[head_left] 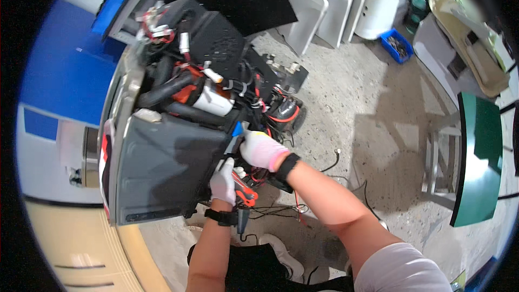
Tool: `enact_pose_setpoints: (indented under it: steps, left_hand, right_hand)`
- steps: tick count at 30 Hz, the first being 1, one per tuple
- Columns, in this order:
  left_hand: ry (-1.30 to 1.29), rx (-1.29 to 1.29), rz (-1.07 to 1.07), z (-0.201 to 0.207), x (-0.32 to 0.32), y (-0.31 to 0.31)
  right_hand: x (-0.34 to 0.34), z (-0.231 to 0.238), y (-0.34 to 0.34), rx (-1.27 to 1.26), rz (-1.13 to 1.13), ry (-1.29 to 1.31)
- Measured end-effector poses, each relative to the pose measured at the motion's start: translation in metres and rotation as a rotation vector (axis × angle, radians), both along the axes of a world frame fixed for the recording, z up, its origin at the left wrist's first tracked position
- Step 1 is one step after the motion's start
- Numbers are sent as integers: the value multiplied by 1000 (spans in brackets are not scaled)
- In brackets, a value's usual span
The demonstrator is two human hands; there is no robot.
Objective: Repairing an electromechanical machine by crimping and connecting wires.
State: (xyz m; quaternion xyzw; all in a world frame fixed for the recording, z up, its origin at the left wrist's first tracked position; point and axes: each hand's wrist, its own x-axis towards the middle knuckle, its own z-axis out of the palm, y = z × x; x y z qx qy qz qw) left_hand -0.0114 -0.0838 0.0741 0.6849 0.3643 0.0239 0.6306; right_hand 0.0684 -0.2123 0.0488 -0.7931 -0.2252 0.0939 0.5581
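My right sleeve (403, 270) is nearest; farther, my left grip (223, 184) and right grip (260, 149) are at the left-lying grey panel's (167, 167) right edge, pinching what I cannot tell. Edge work, I judge; next calls for steadiness.

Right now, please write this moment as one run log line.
left hand: beside red-orange object, grip unclear | right hand: near blue piece, grip unclear | nearby: grey panel, white cylinder
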Motion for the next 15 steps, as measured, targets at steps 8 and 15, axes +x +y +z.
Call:
enact_pose_setpoints:
  steps: [8, 15]
  left_hand:
    - [-230, -378, 60, 50, -38, -62]
    - [-124, -484, -254, 72, -32, -91]
  right_hand:
    - [22, 35, -102, 1092, 355, 1238]
    - [34, 51, -164, 1358, 201, 1080]
